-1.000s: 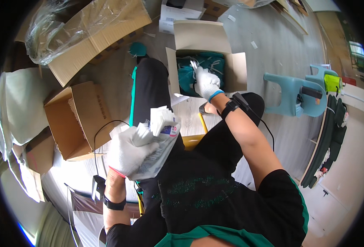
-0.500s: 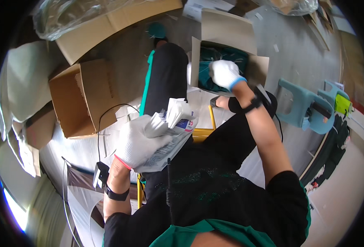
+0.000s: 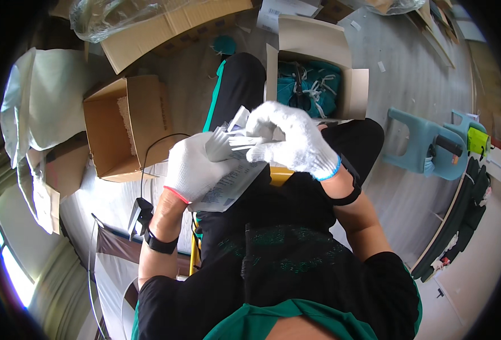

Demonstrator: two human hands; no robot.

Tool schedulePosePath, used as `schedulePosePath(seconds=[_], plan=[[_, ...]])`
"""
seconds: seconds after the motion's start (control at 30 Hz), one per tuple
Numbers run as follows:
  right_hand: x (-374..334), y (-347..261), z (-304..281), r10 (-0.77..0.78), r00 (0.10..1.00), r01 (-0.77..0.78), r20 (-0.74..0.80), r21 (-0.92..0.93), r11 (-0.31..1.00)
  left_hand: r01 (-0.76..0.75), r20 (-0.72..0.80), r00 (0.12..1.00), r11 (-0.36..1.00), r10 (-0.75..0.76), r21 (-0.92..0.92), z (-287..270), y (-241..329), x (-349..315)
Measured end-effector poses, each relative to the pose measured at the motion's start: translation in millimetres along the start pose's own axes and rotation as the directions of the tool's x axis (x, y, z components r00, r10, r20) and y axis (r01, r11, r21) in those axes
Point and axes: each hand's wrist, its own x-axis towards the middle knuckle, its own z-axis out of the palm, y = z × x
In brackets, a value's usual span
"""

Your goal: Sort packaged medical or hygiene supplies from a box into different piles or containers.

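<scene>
My left hand (image 3: 196,167), in a white knit glove with a red cuff, is closed around a printed, pale plastic pouch (image 3: 219,190). A bunch of thin white strips (image 3: 218,146) fans out between its thumb and fingers. My right hand (image 3: 298,139), gloved in white with a blue cuff, meets the bunch from the right, its thumb and fingertips pinching the ends of some strips. Just beyond it stands an open cardboard box (image 3: 314,42) holding teal fabric bundles (image 3: 318,90) with white cords and a dark strap.
An empty-looking cardboard box (image 3: 109,133) lies on its side at the left. Blue plastic stools (image 3: 406,141) stand at the right, one bearing a dark object. A large carton (image 3: 174,28) with clear plastic is at the back left. Paper scraps dot the floor.
My right hand has come back from the box of teal bundles to the strips at my left hand. The teal bundles are now uncovered. My left hand keeps its hold.
</scene>
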Motion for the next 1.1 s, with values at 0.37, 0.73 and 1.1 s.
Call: schedulePosePath(seconds=[0.37,0.73,1.1], plan=[[-37,13,49,-0.253,0.94,0.191,-0.227,-0.26,0.946,-0.024,0.089,0.996,0.955,-0.002,0.297,31,15,-22],[-81,72,78,0.097,0.891,-0.26,-0.443,-0.323,0.91,-0.312,0.062,0.95,0.915,0.307,0.257,93,9,-57],[-56,97,76,0.357,0.866,-0.498,-0.35,-0.661,0.561,-0.421,0.08,0.902,0.827,0.423,0.372,105,2,-57]])
